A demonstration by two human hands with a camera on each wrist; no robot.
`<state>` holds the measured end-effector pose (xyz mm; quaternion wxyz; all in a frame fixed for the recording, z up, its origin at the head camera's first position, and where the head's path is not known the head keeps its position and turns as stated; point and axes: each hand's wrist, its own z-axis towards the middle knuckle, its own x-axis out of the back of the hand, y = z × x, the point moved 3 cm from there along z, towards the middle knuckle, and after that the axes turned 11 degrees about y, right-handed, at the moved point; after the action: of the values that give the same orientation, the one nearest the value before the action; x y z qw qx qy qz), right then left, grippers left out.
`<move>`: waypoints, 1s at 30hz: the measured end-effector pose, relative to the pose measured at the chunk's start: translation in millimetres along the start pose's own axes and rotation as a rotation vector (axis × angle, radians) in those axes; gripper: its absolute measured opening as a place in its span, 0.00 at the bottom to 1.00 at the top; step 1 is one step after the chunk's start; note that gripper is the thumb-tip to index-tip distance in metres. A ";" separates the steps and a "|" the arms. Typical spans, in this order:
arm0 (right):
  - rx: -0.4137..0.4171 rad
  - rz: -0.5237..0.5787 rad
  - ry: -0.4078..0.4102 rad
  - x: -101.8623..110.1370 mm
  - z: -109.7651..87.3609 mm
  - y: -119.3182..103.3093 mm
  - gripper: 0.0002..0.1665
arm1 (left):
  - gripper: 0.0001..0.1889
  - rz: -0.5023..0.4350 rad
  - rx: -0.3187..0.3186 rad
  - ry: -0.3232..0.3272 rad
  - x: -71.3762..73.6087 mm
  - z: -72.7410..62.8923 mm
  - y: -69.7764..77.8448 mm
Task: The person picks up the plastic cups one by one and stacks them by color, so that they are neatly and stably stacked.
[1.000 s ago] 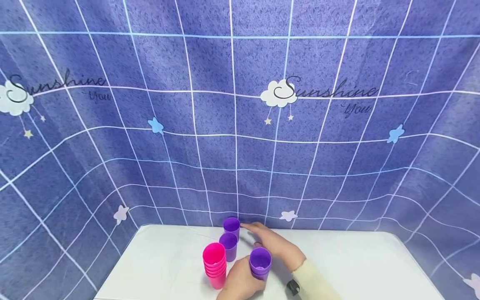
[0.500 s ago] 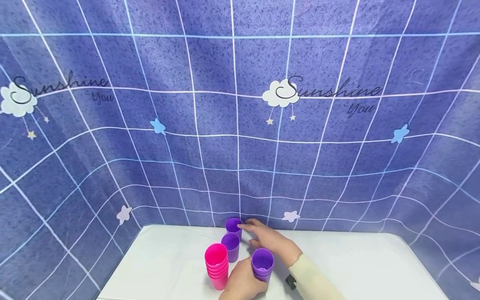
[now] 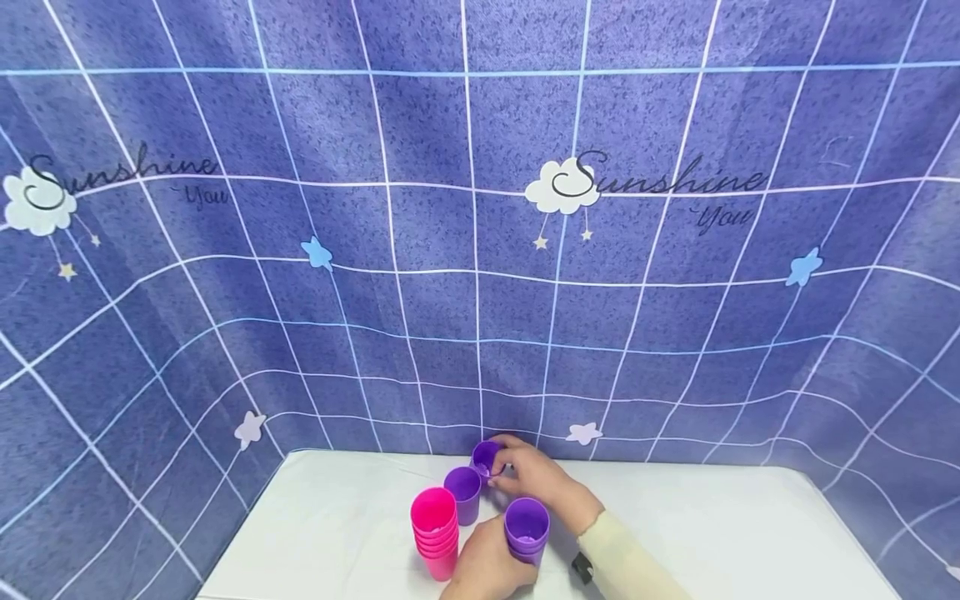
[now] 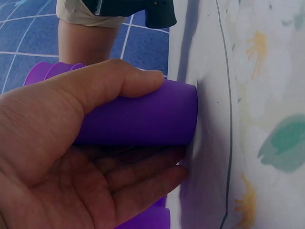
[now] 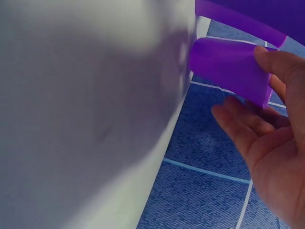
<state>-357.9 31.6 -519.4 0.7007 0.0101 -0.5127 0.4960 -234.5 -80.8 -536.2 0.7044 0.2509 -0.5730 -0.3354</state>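
Note:
My left hand (image 3: 491, 560) grips a short stack of nested purple cups (image 3: 527, 523) upright at the front. In the left wrist view the thumb lies along one side of the purple stack (image 4: 143, 114), with fingers on the other. My right hand (image 3: 538, 479) reaches to the back and pinches a single purple cup (image 3: 486, 454) by its rim. The right wrist view has that cup (image 5: 228, 69) with its base close to the white surface, the thumb at the rim. Between the two hands' cups stands another purple cup (image 3: 463, 496).
A tall stack of nested pink cups (image 3: 435, 533) stands left of my left hand. The white table (image 3: 337, 508) ends at a blue checked curtain (image 3: 420, 383) behind the cups. A small dark object (image 3: 582, 568) shows under the right wrist.
My right hand has come from beside the back purple cup to pinching it, and this cup has shifted right. The left hand and its stack stay nearly in place.

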 end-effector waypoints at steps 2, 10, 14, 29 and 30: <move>0.007 -0.002 0.021 0.1 -0.6 0.1 0.03 | 0.27 0.008 -0.004 0.006 -0.2 0.1 0.0; -0.028 0.058 0.082 0.8 -5.5 0.0 0.11 | 0.26 0.018 -0.013 0.014 -1.3 0.6 -1.1; -0.078 0.126 0.102 1.9 -9.5 1.4 0.26 | 0.27 0.021 -0.008 0.012 -1.3 0.6 -1.3; -0.142 0.172 0.202 6.7 -18.2 9.2 0.46 | 0.27 0.019 -0.029 0.020 0.4 -0.2 0.6; -0.147 0.189 0.212 7.4 -19.1 9.4 0.45 | 0.27 0.015 -0.029 0.018 0.7 -0.2 0.9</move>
<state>-351.1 51.4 -527.7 0.7001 -0.1419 -0.4694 0.5190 -234.0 -80.7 -535.0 0.7157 0.2393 -0.5636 -0.3361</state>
